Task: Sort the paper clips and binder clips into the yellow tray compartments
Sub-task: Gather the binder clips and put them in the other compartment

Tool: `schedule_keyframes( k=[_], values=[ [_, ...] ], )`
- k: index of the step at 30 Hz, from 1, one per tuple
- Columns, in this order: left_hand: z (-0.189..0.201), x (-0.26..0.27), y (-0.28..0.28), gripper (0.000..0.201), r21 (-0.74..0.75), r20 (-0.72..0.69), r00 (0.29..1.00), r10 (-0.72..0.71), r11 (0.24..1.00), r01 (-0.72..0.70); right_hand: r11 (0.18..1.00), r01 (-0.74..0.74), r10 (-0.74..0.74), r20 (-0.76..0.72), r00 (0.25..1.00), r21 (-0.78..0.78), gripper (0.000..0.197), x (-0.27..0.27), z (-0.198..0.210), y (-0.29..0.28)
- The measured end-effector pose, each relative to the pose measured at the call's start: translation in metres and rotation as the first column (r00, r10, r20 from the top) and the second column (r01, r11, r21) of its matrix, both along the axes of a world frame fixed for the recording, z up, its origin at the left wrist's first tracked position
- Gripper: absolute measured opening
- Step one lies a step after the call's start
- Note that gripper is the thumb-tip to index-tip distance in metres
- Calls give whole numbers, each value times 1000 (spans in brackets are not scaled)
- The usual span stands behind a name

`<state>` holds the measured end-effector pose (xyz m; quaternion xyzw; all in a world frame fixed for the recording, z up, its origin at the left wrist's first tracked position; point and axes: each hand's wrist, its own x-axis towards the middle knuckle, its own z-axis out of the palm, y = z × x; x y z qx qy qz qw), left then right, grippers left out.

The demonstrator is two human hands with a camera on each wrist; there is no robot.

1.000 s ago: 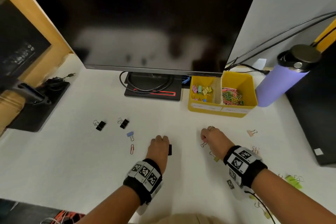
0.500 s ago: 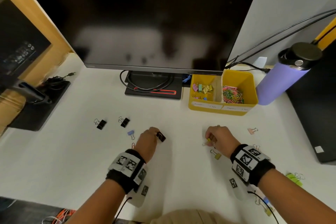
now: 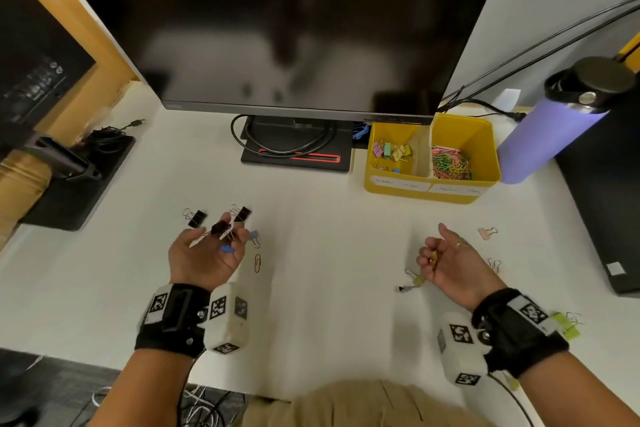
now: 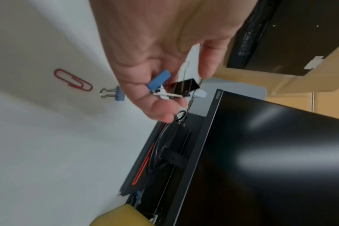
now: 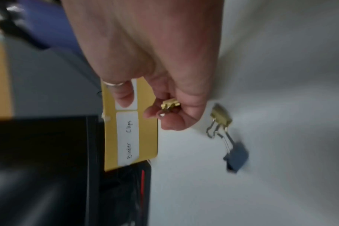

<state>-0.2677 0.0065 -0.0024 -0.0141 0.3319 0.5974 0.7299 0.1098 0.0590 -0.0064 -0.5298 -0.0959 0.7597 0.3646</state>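
Observation:
My left hand is turned palm up above the desk and holds a black binder clip and a blue binder clip; the left wrist view shows the black clip and the blue clip in its curled fingers. My right hand, also palm up, pinches a yellow binder clip. The yellow tray stands at the back right, with binder clips in its left compartment and paper clips in its right one.
Loose on the desk lie two black binder clips, a blue binder clip, a red paper clip, a yellow binder clip, a pink binder clip and a green one. A monitor and a purple bottle flank the tray.
Both hands have lifted off the desk and turned palm up. The left took up the black clip and drifted left; the right came up with the yellow clip.

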Motion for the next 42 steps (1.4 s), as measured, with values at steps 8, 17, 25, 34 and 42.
schedule_keyframes(
  k=[8,17,25,34,42],
  values=[
    [12,20,27,40,-423,-904,-29,-427,901,-91,476,-862,250,966,-57,-174,83,-17,-15,-32],
    [1,42,30,35,-585,-697,-554,-455,807,74,420,-887,115,980,-161,-195,49,-31,-33,-50],
    [-6,36,29,40,-588,-705,-535,-466,805,74,275,-952,328,944,-37,-133,78,-3,-5,-42],
    [-14,23,29,29,-456,-814,-425,-396,889,45,297,-952,350,936,39,-71,12,-12,-14,-39],
    [-1,-30,25,13,-237,-875,468,-125,953,-189,12,-963,143,954,-265,-269,27,-45,-10,-26]
  ],
)
